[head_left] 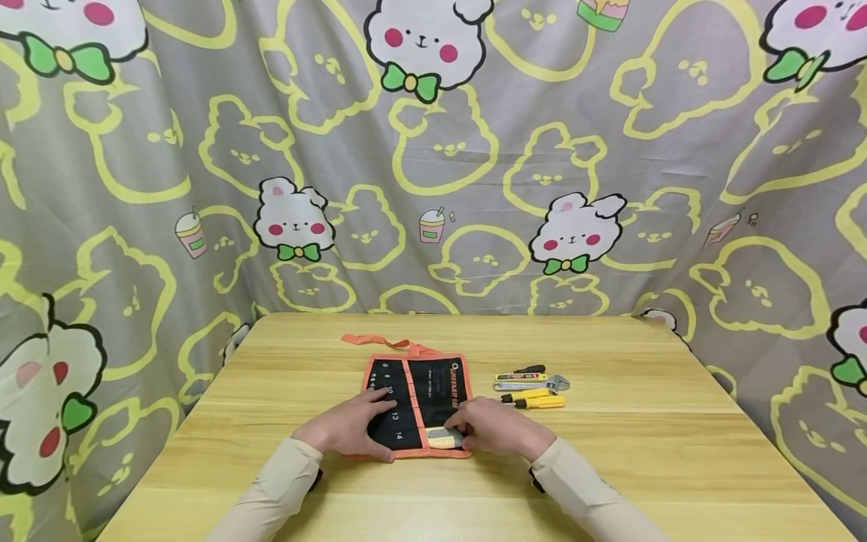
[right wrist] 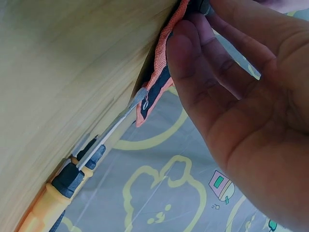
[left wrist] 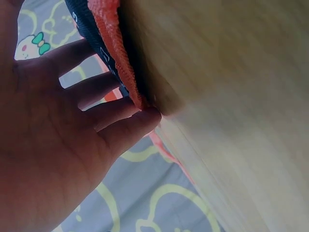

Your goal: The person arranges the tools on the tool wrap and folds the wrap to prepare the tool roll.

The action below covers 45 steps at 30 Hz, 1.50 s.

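A black tool pouch [head_left: 433,384] with orange trim lies unfolded on the table, its left half printed with size numbers. My left hand [head_left: 348,425] rests on that left half with fingers spread; in the left wrist view its fingertips lie along the orange edge [left wrist: 113,43]. At the pouch's lower right corner, my right hand [head_left: 497,427] pinches the right end of a yellow-and-grey utility knife [head_left: 442,438], which lies across the right half. The right wrist view shows curled fingers around a dark end of it [right wrist: 202,6], mostly hidden by the hand.
Right of the pouch lie two yellow-handled screwdrivers [head_left: 542,403], an adjustable wrench [head_left: 542,385], a yellow-and-red tool [head_left: 518,378] and a dark-handled one [head_left: 531,369]. An orange strap [head_left: 375,340] trails behind the pouch. Patterned curtains [head_left: 433,165] surround the wooden table [head_left: 271,354].
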Available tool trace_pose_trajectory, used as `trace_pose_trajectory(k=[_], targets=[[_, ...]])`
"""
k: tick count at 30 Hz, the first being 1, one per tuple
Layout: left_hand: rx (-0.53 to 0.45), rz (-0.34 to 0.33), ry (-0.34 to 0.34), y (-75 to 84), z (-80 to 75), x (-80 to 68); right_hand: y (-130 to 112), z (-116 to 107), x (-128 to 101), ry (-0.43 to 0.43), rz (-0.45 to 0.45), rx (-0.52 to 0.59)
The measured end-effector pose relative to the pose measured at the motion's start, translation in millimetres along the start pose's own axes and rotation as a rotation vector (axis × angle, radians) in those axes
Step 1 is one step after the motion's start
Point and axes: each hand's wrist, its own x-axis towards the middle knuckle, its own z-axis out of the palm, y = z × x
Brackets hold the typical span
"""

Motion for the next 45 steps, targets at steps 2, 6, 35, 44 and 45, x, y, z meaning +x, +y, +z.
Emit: trace_pose_trajectory(k=[2, 6, 35, 44, 45], targets=[[0.003, 0.005, 0.003, 0.7, -0.3, 0.0, -0.4, 0.5, 0.6, -0.001, 0.001, -0.002], [0.009, 0.010, 0.012, 1.6, -0.1, 0.0, -1.2, 2.0, 2.5, -0.004, 0.000, -0.008], [0.010, 0.015, 0.024, 4.3, -0.3, -1.8, -3.9, 5.5, 8.1, 0.004, -0.026, -0.006], [0.002, 0.010, 0.023, 5.4, -0.7, -2.8, -0.5, 6.4, 11.2, -0.012, -0.047, 0.026], [0.000, 0.009, 0.022, 5.7, -0.8, -2.9, -0.4, 6.6, 11.5, -0.013, -0.046, 0.025]])
